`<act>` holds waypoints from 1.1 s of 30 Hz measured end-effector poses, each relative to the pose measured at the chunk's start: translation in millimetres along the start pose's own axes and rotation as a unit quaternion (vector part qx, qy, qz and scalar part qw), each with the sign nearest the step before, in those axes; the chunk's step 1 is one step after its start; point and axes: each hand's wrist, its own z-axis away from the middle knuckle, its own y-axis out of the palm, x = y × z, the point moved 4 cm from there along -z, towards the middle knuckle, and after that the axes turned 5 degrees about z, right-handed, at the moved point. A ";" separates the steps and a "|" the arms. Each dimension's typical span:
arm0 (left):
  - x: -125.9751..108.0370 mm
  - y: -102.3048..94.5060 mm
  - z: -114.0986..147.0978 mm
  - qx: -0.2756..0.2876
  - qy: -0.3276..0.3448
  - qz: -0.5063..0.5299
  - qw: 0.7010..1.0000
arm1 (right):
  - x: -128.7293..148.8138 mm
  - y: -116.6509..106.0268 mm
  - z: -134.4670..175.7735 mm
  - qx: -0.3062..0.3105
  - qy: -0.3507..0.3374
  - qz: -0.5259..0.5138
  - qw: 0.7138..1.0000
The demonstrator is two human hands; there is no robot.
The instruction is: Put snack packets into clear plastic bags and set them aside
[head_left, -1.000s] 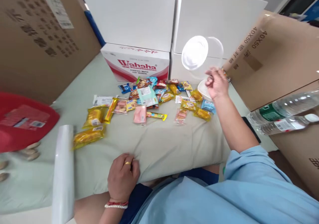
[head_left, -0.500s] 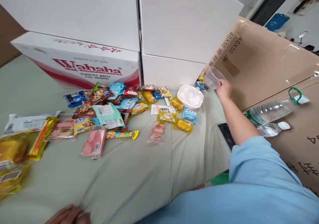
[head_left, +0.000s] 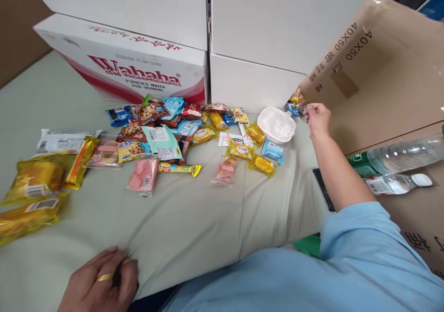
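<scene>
My right hand [head_left: 317, 119] reaches to the far right corner, its fingers pinched together beside a small heap of wrapped candies [head_left: 294, 103]. What the pinch holds, if anything, I cannot make out. A white bowl [head_left: 276, 124] with clear film in it stands just left of that hand. Curled closed, my left hand [head_left: 100, 277] rests on the green-grey cloth [head_left: 194, 228] at the near edge, a gold ring on one finger. Nothing shows in it. Nearby lie yellow snack packs [head_left: 31, 217] and a pink wafer pack [head_left: 143, 175].
Behind the snacks stand a Wahaba carton [head_left: 138, 73] and white boxes [head_left: 256, 83]. A mixed pile of snack packets [head_left: 161, 143] lies before them. On the right are a cardboard sheet [head_left: 391, 85], a large bottle [head_left: 398, 157], a smaller bottle [head_left: 398, 184] and a black object [head_left: 323, 189].
The clear plastic cup held by my right hand no longer shows plainly; that hand is now close to the candies. More of my left hand has come into view as the camera turned.
</scene>
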 end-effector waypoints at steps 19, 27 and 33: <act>-16.5 -0.1 -1.7 -0.027 0.108 -0.093 0.989 | 58.9 52.3 68.8 0.153 -0.093 0.275 0.945; -20.8 -1.4 -1.9 -0.044 0.122 -0.094 0.987 | 81.0 25.1 75.7 0.060 -0.115 0.287 0.949; -20.1 0.5 0.2 -0.036 0.113 -0.094 0.988 | 87.6 -3.0 74.3 0.022 -0.134 0.251 0.958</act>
